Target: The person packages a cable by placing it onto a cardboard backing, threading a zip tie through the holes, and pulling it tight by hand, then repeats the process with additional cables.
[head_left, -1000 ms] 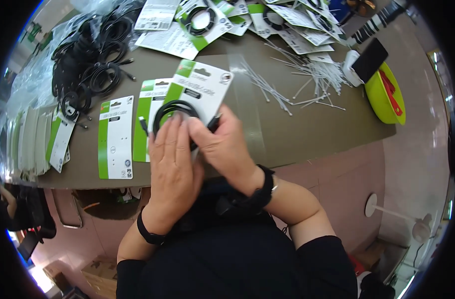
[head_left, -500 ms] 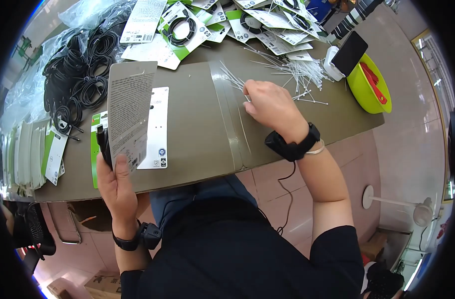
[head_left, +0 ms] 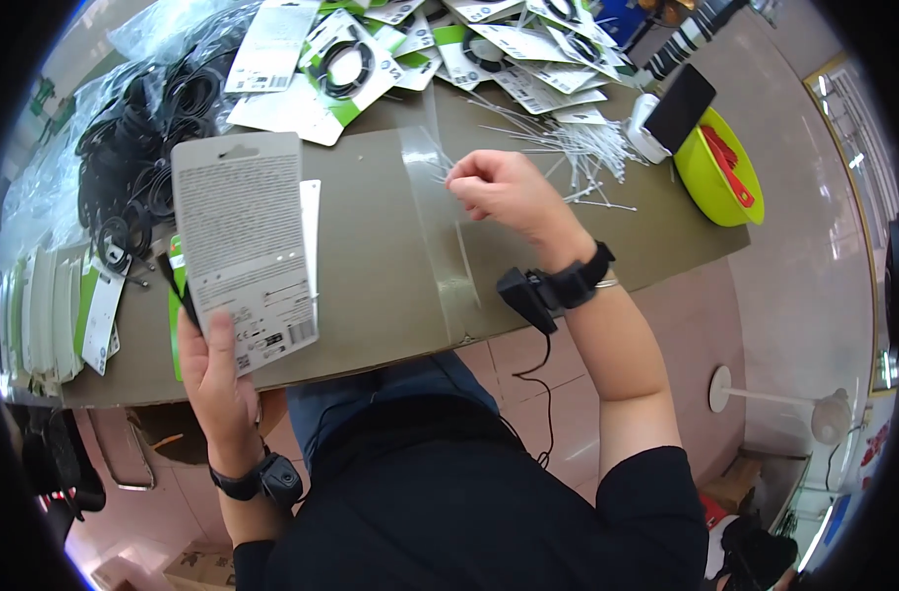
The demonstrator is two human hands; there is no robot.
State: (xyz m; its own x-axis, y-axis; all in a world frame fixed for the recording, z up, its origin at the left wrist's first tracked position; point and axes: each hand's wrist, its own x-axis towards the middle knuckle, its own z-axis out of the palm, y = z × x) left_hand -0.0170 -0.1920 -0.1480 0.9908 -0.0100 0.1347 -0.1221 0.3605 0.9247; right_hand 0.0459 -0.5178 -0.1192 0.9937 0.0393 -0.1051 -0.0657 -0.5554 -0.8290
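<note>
My left hand (head_left: 218, 389) grips a grey printed hang card (head_left: 241, 231) by its lower left edge, thumb on the printed back. Behind the card's left side shows part of a black cable (head_left: 169, 281), mostly hidden. My right hand (head_left: 509, 197) is closed in a pinch above the table, left of a loose heap of white cable ties (head_left: 587, 148). Faint thin white strands stick out past its fingertips, seemingly cable ties; how many is too blurred to tell. Under the held card lies a white card (head_left: 312, 231), partly covered.
Coiled black cables (head_left: 134, 163) lie at the left by clear plastic. Upright cards (head_left: 46, 305) stand in a row at the front left. Carded cables (head_left: 346, 74) are piled along the back. A phone (head_left: 681, 106) leans by a lime bowl (head_left: 706, 182) at the right.
The card in my left hand has turned so its printed back faces up more fully. My right hand has shifted slightly left, its fingers curled, with the thin strands moving along.
</note>
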